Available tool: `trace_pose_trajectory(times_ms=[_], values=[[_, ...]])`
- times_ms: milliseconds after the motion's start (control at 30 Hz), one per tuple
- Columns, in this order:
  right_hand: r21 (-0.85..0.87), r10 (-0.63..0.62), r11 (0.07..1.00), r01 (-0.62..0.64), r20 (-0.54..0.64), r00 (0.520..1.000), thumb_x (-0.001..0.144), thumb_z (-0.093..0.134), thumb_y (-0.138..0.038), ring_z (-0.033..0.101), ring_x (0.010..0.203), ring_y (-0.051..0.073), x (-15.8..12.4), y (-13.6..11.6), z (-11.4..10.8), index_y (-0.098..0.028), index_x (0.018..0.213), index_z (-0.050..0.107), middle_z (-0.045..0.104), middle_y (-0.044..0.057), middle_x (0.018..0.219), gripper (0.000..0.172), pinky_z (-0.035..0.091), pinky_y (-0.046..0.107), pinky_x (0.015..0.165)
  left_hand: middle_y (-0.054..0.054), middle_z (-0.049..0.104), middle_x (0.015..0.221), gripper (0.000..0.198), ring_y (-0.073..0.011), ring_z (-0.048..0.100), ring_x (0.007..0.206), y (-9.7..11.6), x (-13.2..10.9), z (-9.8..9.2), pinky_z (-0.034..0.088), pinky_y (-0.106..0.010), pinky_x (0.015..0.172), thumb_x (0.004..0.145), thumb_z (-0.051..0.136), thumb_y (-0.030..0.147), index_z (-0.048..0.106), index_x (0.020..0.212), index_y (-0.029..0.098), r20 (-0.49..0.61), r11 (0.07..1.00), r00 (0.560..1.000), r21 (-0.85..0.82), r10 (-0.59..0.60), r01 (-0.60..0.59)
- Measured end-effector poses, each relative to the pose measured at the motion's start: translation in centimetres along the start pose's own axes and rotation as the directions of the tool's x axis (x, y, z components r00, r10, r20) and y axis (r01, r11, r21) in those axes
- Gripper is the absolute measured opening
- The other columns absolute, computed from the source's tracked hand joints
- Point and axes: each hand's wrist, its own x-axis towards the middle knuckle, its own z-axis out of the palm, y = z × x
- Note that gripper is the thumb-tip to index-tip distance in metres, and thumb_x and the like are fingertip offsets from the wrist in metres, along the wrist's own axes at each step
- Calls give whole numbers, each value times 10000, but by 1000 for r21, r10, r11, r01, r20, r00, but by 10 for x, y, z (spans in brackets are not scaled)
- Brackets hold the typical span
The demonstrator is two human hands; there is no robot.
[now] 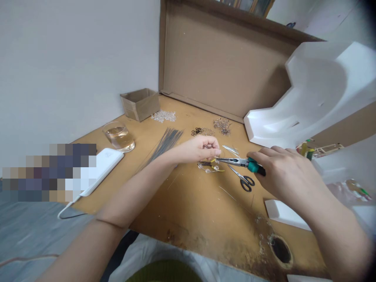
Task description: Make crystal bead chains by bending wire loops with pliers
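My right hand (274,164) is wrapped round the green and black handles of long-nose pliers (235,161), whose tips point left. My left hand (207,148) pinches a string of clear beads (208,170) close to those tips; the beads hang below the fingers. The exact grip point is too small to make out. Under the beads lies a second tool with yellow handles (210,162). Scissors (245,182) with black handles rest on the table just right of it. A bundle of grey wires (166,145) lies behind my left forearm.
At the back left are a cardboard box (140,105), a pile of clear beads (163,116) and a glass of liquid (120,137). A white power bank (102,170) lies at the left edge. Small metal pieces (222,126) lie before a large cardboard panel (223,58). White foam (308,86) stands right.
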Motion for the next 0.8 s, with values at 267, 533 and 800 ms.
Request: trace_pose_trajectory(times_ms=[267, 533, 800], values=[[-108, 191, 975, -196, -54, 980, 750, 524, -212, 527, 640, 212, -12, -22, -6, -196, 743, 587, 594, 59, 669, 66, 233, 308, 559, 41, 476, 599, 140, -62, 438, 512, 5, 0, 18, 358, -182, 494, 805, 534, 255, 478, 716, 162, -266, 999, 964, -24, 26, -33], [-118, 264, 955, -273, -89, 960, 773, 504, -196, 527, 616, 198, -14, -33, -3, -188, 803, 597, 613, 64, 687, 99, 188, 292, 518, 44, 450, 580, 159, -64, 428, 492, 5, -2, 26, 324, -184, 472, 827, 516, 286, 472, 728, 169, -379, 997, 923, 46, 70, -57], [-105, 334, 934, -342, -85, 939, 781, 521, -234, 508, 588, 168, -16, -38, -3, -188, 769, 577, 577, 31, 637, 73, 138, 274, 491, 42, 471, 607, 175, -58, 439, 492, -2, -1, 37, 347, -175, 472, 850, 503, 317, 464, 754, 177, -473, 983, 868, -25, 147, -180]])
